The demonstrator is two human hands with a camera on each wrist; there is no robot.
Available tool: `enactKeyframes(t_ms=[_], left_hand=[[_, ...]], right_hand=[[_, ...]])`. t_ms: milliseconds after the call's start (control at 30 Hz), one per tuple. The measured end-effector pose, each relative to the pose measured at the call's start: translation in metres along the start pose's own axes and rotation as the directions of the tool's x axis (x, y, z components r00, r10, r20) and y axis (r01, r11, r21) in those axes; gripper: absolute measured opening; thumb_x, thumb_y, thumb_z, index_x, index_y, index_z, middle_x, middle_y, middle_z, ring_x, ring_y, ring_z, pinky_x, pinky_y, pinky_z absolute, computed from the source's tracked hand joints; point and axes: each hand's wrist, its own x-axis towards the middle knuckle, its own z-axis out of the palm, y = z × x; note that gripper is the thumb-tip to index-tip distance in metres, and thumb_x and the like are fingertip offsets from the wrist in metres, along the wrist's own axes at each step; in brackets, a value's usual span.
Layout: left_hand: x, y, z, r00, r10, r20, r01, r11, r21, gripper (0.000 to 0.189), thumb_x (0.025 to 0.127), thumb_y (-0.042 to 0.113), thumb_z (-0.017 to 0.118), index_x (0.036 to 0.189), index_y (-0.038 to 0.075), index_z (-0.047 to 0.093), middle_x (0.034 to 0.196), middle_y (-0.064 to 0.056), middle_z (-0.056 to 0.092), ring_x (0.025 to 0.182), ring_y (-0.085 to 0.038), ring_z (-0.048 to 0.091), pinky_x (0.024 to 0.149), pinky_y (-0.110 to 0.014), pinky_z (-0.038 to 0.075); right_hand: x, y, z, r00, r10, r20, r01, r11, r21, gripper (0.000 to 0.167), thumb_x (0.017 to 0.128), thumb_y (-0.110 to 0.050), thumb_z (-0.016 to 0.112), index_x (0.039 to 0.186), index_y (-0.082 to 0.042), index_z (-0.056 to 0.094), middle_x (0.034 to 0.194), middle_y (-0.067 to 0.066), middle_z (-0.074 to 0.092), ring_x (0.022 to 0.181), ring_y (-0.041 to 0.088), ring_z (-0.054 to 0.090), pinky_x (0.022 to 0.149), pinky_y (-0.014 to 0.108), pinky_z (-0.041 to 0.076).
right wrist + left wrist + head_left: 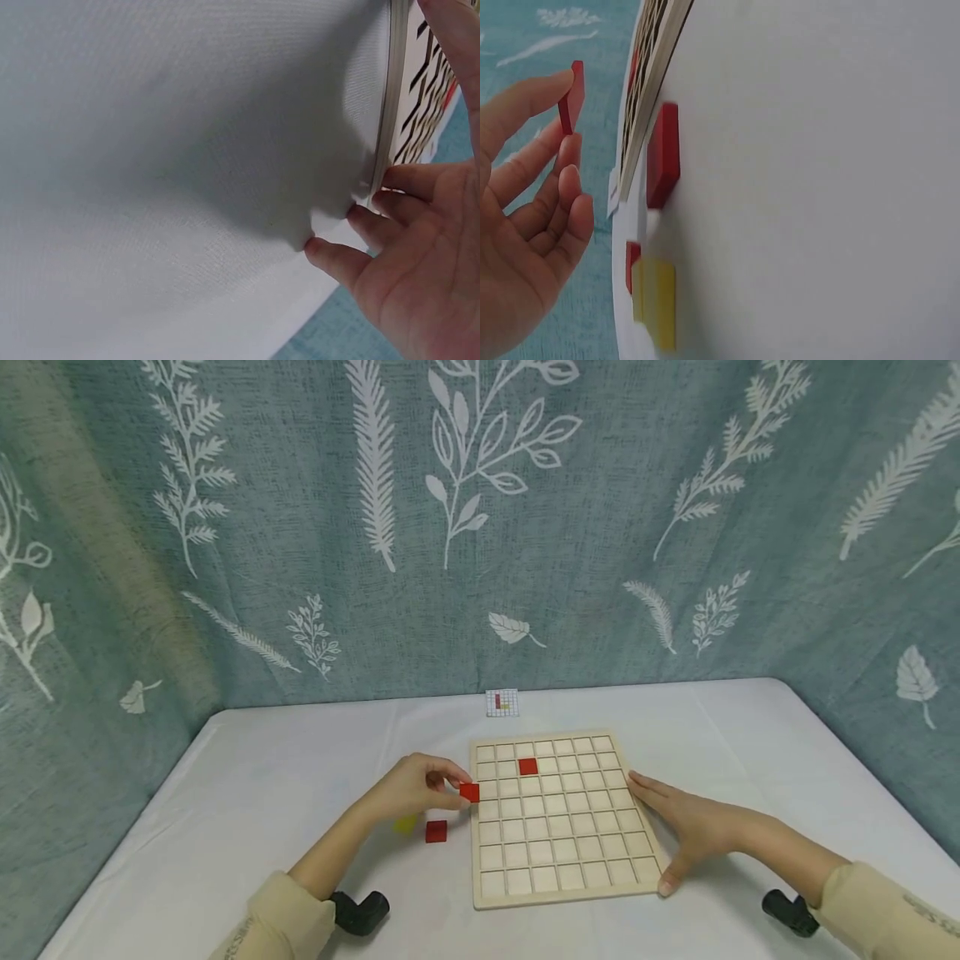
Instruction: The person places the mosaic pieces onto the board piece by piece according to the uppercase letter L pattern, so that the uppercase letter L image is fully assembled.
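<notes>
Between thumb and fingertips, my left hand [420,787] pinches a red square tile [469,792] at the left edge of a wooden grid board [493,883]. The left wrist view shows that tile [573,101] edge-on, held above the table. Another red tile [528,766] lies in a cell of the board's second row from the back. Below my left hand on the table are a loose red tile [436,832] and yellow pieces [658,304], with a further red piece [630,264] partly hidden behind the yellow. My right hand [697,827] rests spread along the board's right edge, thumb at the near corner.
A small card [502,702] printed with a grid and red and yellow marks lies at the table's back edge. White cloth [247,793] covers the table. A leaf-patterned curtain [420,635] hangs behind it. Black rounded objects [362,913] sit beside both forearms.
</notes>
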Motion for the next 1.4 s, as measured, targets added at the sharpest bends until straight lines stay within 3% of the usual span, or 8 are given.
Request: enactKeyframes(t_ms=[200,467,833,1100,1400], left_hand=[[0.013,0.009,0.009,0.999,0.041,0.019,-0.041,0.999,0.006,0.024,0.076,0.023,0.076,0.097,0.013,0.070,0.087,0.002,0.063,0.067,-0.012,0.051,0.060,-0.023,0.043],[0.032,0.023,0.017,1.000,0.028,0.009,-0.028,0.999,0.026,0.026,0.074,0.027,0.077,0.098,0.017,0.070,0.087,0.005,0.064,0.064,-0.010,0.050,0.060,-0.024,0.041],[0.046,0.043,0.040,0.998,0.064,-0.020,-0.059,0.981,0.183,0.026,0.076,0.021,0.076,0.100,0.011,0.070,0.087,0.002,0.064,0.069,-0.010,0.052,0.060,-0.023,0.042],[0.054,0.046,0.053,0.999,-0.004,-0.039,0.014,0.965,0.262,0.025,0.077,0.021,0.075,0.100,0.012,0.072,0.093,0.000,0.065,0.084,-0.015,0.056,0.072,-0.028,0.045],[0.058,0.048,0.059,0.999,0.028,-0.041,-0.013,0.948,0.318,0.023,0.076,0.022,0.076,0.097,0.012,0.073,0.088,0.000,0.064,0.083,-0.015,0.056,0.074,-0.030,0.044]], right_hand=[[0.000,-0.001,0.000,1.000,0.010,0.006,-0.010,1.000,0.010,0.133,0.048,-0.056,0.081,0.143,0.008,0.015,0.152,0.022,0.005,0.137,0.044,0.013,0.105,0.056,0.022],[0.001,0.000,0.000,1.000,0.015,0.012,-0.015,1.000,0.004,0.134,0.047,-0.057,0.080,0.143,0.008,0.014,0.152,0.022,0.004,0.137,0.043,0.012,0.105,0.055,0.021],[0.002,-0.001,-0.002,1.000,0.011,0.018,-0.011,1.000,-0.006,0.134,0.049,-0.058,0.080,0.144,0.008,0.013,0.152,0.023,0.003,0.137,0.043,0.011,0.105,0.055,0.022],[0.001,-0.002,-0.002,1.000,0.011,0.019,-0.012,1.000,0.019,0.134,0.048,-0.056,0.080,0.144,0.008,0.012,0.152,0.023,0.003,0.137,0.043,0.011,0.105,0.055,0.022],[0.002,0.001,0.000,1.000,0.012,0.011,-0.012,1.000,0.001,0.134,0.048,-0.058,0.080,0.143,0.008,0.013,0.152,0.023,0.003,0.136,0.044,0.013,0.105,0.055,0.023]])
